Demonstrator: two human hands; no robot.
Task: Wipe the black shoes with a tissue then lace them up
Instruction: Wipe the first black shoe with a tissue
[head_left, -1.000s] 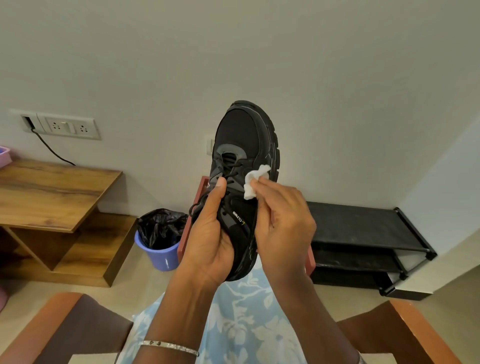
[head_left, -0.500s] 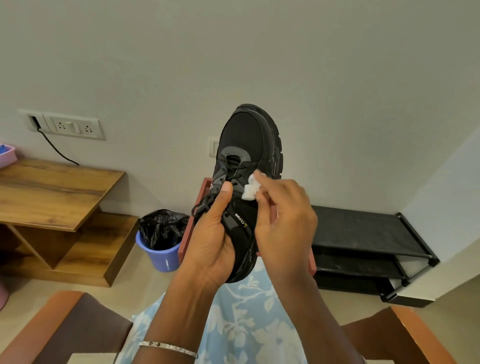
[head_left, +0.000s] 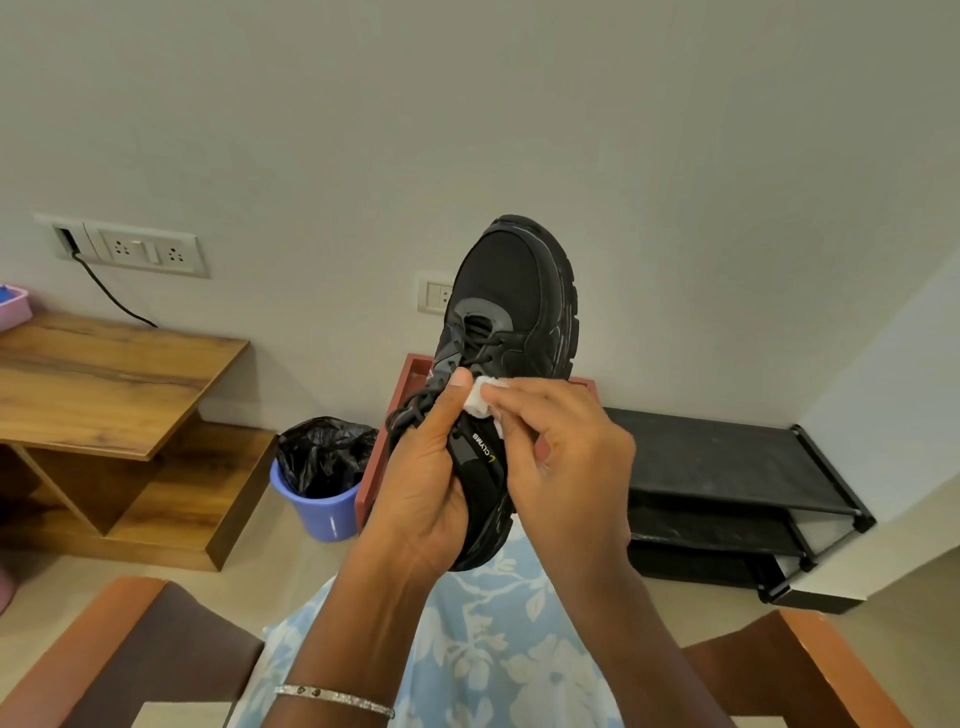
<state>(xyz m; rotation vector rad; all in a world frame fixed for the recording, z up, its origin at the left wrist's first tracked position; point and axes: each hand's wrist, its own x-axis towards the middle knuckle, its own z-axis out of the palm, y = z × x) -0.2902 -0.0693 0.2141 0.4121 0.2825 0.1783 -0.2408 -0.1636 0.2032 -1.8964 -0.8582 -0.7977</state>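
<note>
A plain pale wall (head_left: 467, 104) is filling the background, with a wood-grain table (head_left: 104, 379) at left, a blue bin (head_left: 324, 506) lined with crinkled black plastic, and a low black rack (head_left: 727, 467) at right. In the head view, the black shoe (head_left: 511, 291) is being held up in front of the wall, its long axis standing nearly upright, with the rounded mesh toe pointing up and away and the heel down toward the lap. The left hand (head_left: 421, 499) is gripping its rear half, thumb lying along the cord laces (head_left: 483, 348). The right hand (head_left: 571, 467) is pinching a crumpled white tissue (head_left: 480, 397) against the shoe beside that thumb.
</note>
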